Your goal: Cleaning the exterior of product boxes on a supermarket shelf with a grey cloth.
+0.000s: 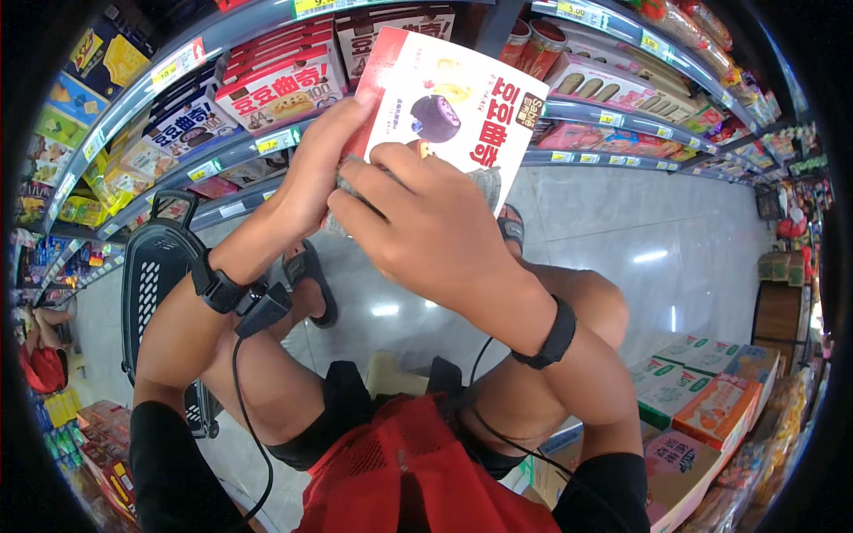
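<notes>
White and red card: a flat snack carton (449,98), raised in both hands, in front of the shelf (240,155). Head view, the only one: my left hand (306,169) grips the carton's left side, thumb along the red border; the fingers behind it are hidden. My right hand (409,200) is bent over a grey cloth (486,188), bunched against the lower part of the printed face. Right fingers look curled on the fabric, though knuckles cover the contact, so I can't swear how tightly.

Judgement: reads as wiping. Best done with light, flat strokes, cloth spread under the fingertips, working toward the free right edge. Left grip firm without squeezing; card this thin would likely dent. Keep the thumb out of the cloth's path.

Surroundings: similar cartons (275,89) on the shelf; black basket (169,244) beside my left forearm.
</notes>
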### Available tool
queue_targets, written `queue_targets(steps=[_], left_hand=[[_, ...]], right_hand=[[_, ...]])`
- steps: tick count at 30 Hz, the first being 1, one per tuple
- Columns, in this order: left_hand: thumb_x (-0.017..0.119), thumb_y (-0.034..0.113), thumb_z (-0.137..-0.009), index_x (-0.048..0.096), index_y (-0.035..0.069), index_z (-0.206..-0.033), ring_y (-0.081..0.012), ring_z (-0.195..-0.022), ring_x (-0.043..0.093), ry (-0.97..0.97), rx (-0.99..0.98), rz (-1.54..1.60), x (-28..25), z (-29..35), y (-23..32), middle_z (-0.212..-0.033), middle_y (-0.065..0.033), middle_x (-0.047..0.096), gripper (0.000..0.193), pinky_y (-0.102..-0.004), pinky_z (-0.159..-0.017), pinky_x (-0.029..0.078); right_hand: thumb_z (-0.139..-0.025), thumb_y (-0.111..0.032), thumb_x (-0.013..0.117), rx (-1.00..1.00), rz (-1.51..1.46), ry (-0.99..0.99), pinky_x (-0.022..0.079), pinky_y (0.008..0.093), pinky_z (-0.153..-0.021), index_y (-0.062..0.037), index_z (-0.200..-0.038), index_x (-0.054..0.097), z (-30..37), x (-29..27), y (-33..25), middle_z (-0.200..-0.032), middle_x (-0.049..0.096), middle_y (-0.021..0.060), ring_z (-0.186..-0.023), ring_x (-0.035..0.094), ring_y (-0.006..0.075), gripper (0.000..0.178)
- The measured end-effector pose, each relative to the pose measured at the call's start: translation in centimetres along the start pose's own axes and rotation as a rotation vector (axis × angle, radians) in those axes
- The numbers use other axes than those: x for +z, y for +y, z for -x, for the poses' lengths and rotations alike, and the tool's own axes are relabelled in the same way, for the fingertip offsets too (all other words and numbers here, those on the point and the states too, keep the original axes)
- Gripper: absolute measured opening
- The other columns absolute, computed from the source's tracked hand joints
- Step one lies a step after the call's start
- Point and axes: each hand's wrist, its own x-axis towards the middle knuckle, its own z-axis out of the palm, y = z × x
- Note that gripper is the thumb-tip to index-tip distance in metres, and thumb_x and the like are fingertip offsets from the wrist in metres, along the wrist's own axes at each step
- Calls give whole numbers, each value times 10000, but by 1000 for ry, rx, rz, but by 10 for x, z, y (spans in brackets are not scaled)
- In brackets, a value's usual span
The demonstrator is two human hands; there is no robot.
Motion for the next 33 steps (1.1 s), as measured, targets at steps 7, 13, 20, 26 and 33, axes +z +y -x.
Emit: queue_targets(steps=[7, 13, 20, 26, 33], left_hand=[[398, 421, -1042, 486, -3, -1361, -217, -1034, 682, 17, -178, 293, -6, -15, -11, -1218, -166, 649, 538, -346, -910, 553], [307, 408, -1062, 383, -42, -1424, -297, -1157, 637, -26, -118, 292, -16, -25, -2, -1325, -231, 573, 583, -401, -977, 542], [338, 429, -1055, 400, -54, -1407, -282, -1140, 648, -32, -102, 226, -31, -33, -17, -1313, -229, 582, 601, -383, -962, 554], [409, 421, -1037, 429, -35, -1394, -269, -1121, 659, -189, -272, 417, -34, -40, -20, -1303, -214, 596, 579, -374, -942, 567], [464, 411, -1023, 477, -12, -1373, -241, -1079, 678, -385, -620, 489, -25, -42, -35, -1273, -192, 625, 550, -373, -909, 585]], right_hand=[[-673, -159, 637, -91, 28, -22, 483, 315, -698, -82, -795, 629, 7, 2, 0, -855, 586, 30, -902, 559, 205, 145], [-671, -89, 688, -33, -304, -390, 536, 345, -720, -73, -902, 651, 23, -13, -7, -968, 627, 29, -911, 590, 210, 235], [-706, -66, 744, 195, -696, -262, 534, 348, -828, -75, -1051, 697, 11, -62, 25, -1031, 689, 52, -971, 651, 258, 348], [-716, -19, 782, 652, -229, -4, 529, 367, -836, -135, -1279, 598, 20, -87, 82, -1166, 612, 132, -1009, 638, 305, 604], [-658, -54, 832, 527, 4, -118, 548, 376, -781, -247, -1260, 607, 36, -84, 83, -1346, 482, 134, -927, 624, 263, 671]])
